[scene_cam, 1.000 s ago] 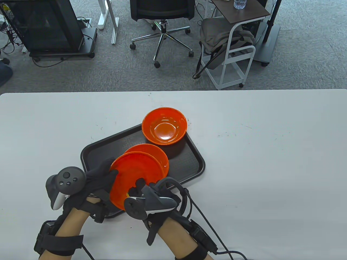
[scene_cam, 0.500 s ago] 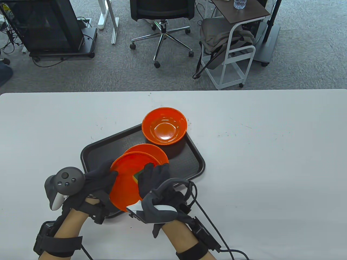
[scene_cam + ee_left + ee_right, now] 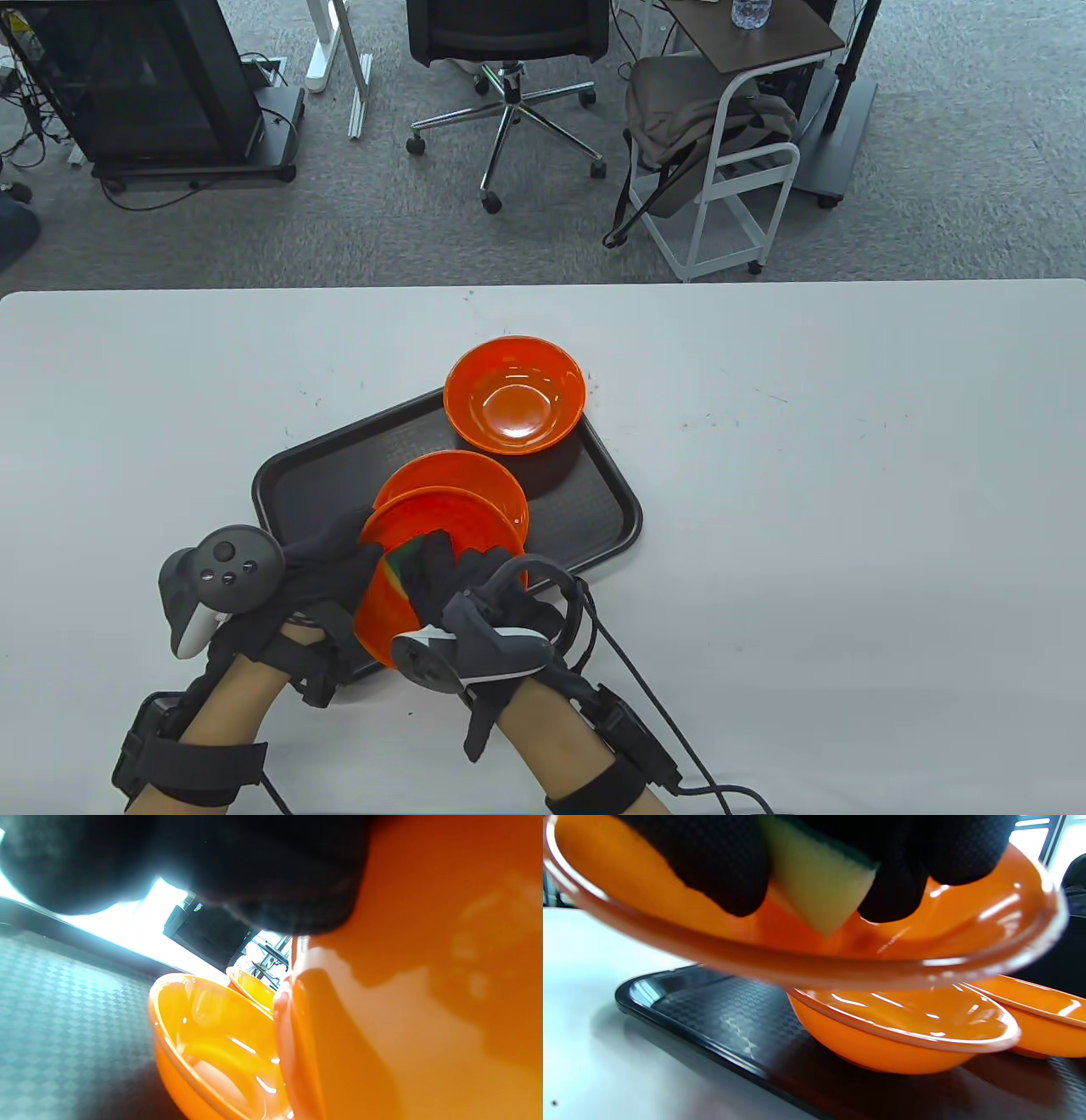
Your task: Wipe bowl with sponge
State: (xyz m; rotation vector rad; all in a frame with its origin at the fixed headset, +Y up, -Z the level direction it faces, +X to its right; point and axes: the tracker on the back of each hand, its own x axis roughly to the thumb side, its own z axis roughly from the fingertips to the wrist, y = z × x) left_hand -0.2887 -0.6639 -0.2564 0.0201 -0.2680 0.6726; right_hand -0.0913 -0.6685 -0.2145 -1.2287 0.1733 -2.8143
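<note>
The left hand (image 3: 327, 564) grips the tilted bowl (image 3: 441, 531) by its left rim, just above the tray (image 3: 611, 509). The right hand (image 3: 458, 577) pinches the sponge (image 3: 814, 891) inside it, so the bowl's open face looks straight at that hand.

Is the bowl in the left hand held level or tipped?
Tipped. The held bowl stands steeply on edge above the tray, opening toward the right hand with the sponge.

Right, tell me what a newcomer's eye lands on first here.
The tilted orange bowl at the table's near edge, gripped by the left hand while the right hand presses a yellow-green sponge into it. Beyond, two more orange bowls sit on a black tray.
</note>
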